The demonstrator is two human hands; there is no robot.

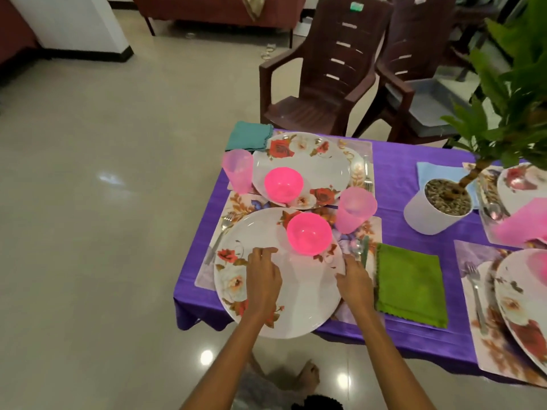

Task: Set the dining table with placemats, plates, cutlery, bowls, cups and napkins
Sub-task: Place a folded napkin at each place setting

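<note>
The big flowered plate (296,291) lies flat on its placemat (207,276) at the near corner of the table (414,179), and its near rim sticks out past the edge. It looks hard, smooth and light, so it may slide easily. The rim is the best place to hold it.

The left hand (263,276) rests on top of the plate with loosely bent fingers, holding nothing. The right hand (353,284) touches the right rim; I cannot tell if it pinches it.

Just past the fingertips sits a pink bowl (309,233) that could tip. Beyond it stands a pink cup (353,210). Beside the right hand lies a green napkin (411,285).
</note>
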